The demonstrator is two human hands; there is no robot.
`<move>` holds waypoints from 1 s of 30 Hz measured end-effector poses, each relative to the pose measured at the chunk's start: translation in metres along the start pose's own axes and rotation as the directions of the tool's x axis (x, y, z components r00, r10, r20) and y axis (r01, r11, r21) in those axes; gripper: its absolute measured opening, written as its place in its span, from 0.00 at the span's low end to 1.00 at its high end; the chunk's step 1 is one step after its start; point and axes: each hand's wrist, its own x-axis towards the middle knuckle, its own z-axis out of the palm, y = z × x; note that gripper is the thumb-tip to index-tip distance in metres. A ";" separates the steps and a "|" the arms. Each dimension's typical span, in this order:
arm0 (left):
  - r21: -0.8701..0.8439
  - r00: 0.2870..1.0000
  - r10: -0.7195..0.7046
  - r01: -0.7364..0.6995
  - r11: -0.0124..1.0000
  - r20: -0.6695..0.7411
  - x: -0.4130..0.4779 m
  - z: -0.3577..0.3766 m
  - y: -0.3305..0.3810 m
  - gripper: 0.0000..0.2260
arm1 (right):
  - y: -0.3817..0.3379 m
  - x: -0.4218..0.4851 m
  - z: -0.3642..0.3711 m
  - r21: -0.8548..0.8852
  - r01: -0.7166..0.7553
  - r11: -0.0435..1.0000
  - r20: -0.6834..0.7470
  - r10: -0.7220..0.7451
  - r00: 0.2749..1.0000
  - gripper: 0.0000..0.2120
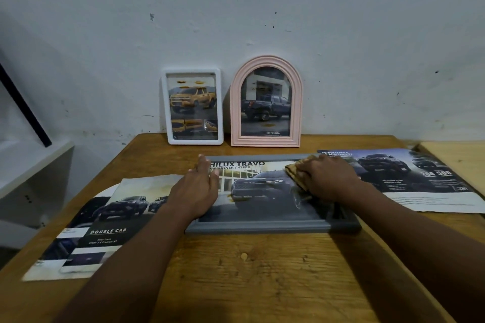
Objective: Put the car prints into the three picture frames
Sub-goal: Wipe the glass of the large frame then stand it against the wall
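— Lying flat, the grey frame (273, 225) with its print sits under both hands?
— Yes. Left hand (199, 189) flat, fingers together, steadying it; right hand (325, 178) presses a cloth (295, 170). Hard rubbing might shift the print.

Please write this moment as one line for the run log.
left hand: steadies grey frame | right hand: presses cloth on it | white frame, pink frame: filled, upright

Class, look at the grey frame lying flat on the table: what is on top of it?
On the grey frame rest the left hand and the right hand, which presses a tan cloth. The print parts beneath them are hidden.
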 end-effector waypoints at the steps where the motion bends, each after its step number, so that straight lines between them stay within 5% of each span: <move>1: -0.010 1.000 -0.004 0.004 1.000 -0.008 -0.001 0.001 0.001 0.29 | -0.002 -0.003 0.000 -0.022 -0.022 1.000 -0.013 0.021 1.000 0.18; 7: -0.071 0.998 -0.039 0.036 0.997 -0.041 -0.002 0.006 0.004 0.28 | -0.049 -0.005 -0.002 -0.148 -0.184 0.972 -0.035 0.181 0.983 0.11; 13: -0.176 0.996 -0.056 0.044 0.983 -0.063 -0.005 0.005 0.004 0.27 | -0.092 0.007 -0.010 -0.007 -0.272 0.962 -0.011 0.272 0.962 0.11; 22: -0.519 0.966 -0.215 0.259 0.815 0.145 0.012 -0.026 -0.005 0.20 | -0.163 0.022 -0.013 0.230 -0.050 0.972 -0.032 0.059 0.998 0.18; 26: -0.602 0.969 -0.187 0.248 0.759 0.163 0.010 -0.025 -0.009 0.26 | -0.181 0.027 -0.010 0.328 0.132 0.935 -0.091 -0.108 0.990 0.14; 30: -0.492 0.981 -0.149 0.191 0.849 0.124 0.003 -0.017 -0.010 0.28 | -0.169 0.024 -0.006 0.299 0.284 0.911 -0.106 -0.264 0.959 0.15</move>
